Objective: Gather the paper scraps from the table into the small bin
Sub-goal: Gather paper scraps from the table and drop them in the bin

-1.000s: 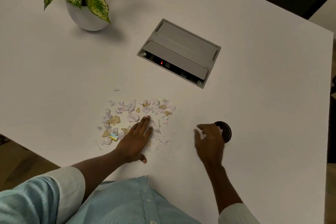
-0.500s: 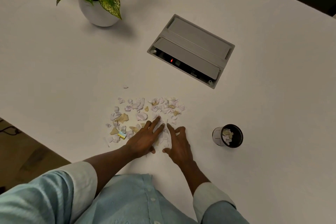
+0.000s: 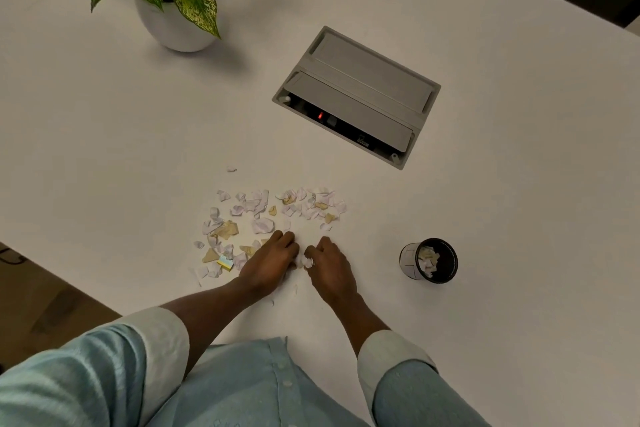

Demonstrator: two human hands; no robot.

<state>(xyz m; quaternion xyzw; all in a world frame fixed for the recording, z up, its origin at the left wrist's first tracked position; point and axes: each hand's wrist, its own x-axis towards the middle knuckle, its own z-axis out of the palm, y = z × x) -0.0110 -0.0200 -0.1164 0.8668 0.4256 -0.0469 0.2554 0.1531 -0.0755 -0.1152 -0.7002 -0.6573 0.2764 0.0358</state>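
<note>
Paper scraps (image 3: 263, 215) are being bunched at lower centre: left hand (image 3: 272, 262) and right hand (image 3: 330, 267) curled, fingers pinching a wad. Next, transfer into the small bin (image 3: 408, 262), lower right, is required.

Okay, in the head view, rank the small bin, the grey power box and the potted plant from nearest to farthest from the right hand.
Measured from the right hand:
1. Small bin, just to its right on the table, scraps already inside.
2. Grey power box, set into the tabletop ahead of the hand, slightly right.
3. Potted plant, far ahead and to the left, near the table's far side.
</note>
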